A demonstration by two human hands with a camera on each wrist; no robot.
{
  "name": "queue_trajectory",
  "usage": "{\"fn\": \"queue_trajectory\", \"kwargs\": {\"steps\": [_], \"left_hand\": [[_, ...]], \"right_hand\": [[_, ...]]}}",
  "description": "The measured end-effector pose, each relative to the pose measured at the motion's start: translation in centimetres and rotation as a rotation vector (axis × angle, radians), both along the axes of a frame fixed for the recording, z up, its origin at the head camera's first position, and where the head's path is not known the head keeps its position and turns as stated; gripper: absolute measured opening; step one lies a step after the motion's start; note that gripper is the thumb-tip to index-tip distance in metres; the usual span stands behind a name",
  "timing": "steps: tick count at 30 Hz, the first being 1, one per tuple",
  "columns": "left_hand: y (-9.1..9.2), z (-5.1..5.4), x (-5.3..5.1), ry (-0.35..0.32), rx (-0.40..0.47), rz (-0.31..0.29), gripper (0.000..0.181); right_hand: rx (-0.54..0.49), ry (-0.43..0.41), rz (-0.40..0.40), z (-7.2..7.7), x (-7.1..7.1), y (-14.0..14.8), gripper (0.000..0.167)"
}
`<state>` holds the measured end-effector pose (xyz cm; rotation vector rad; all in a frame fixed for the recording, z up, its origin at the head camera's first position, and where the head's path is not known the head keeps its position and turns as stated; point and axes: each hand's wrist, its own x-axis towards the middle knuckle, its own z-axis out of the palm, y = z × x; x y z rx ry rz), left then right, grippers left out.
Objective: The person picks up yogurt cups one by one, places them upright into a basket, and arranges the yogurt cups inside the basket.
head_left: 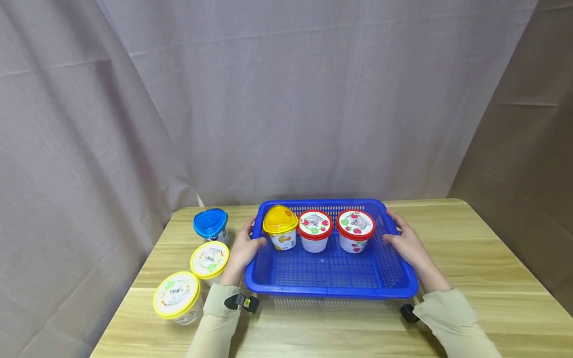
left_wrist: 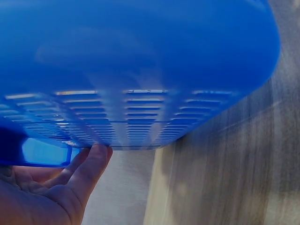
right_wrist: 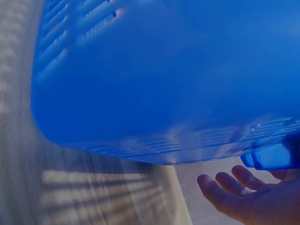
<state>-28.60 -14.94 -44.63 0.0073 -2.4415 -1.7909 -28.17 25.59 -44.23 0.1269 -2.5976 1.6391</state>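
Note:
A blue plastic basket [head_left: 331, 291] is held by its two short sides, tilted or raised, with light and shadow on the table below its front edge. My left hand [head_left: 243, 248] grips the left rim, thumb over the top, fingers outside; the left wrist view shows this hand [left_wrist: 61, 192] against the slotted wall [left_wrist: 140, 56]. My right hand [head_left: 409, 243] grips the right rim likewise; in the right wrist view its fingers [right_wrist: 234, 185] lie below the basket's rim. Inside stand a yellow-lidded cup [head_left: 280, 226] and two red-lidded tubs [head_left: 315, 231], [head_left: 355, 231].
Left of the basket, on the wooden table [head_left: 456, 248], stand a blue-lidded cup [head_left: 211, 223] and two yellow-lidded tubs, one nearer the middle [head_left: 209, 259] and one at the front left [head_left: 176, 296]. A grey curtain [head_left: 313, 99] hangs behind the table.

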Motion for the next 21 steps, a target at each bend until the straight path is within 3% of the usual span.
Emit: {"fn": "queue_trajectory", "kwargs": {"steps": [8, 16, 21], "left_hand": [[0.05, 0.19, 0.17, -0.003, -0.020, 0.010, 0.084], [0.03, 0.53, 0.50, 0.057, -0.147, 0.071, 0.072], [-0.09, 0.75, 0.71, 0.082, -0.187, 0.063, 0.071]], "right_hand": [[-0.043, -0.004, 0.003, -0.28, -0.18, 0.11, 0.087], [-0.051, -0.030, -0.002, -0.31, -0.14, 0.13, 0.088], [-0.044, -0.043, 0.000, -0.18, -0.12, 0.03, 0.088]]}}
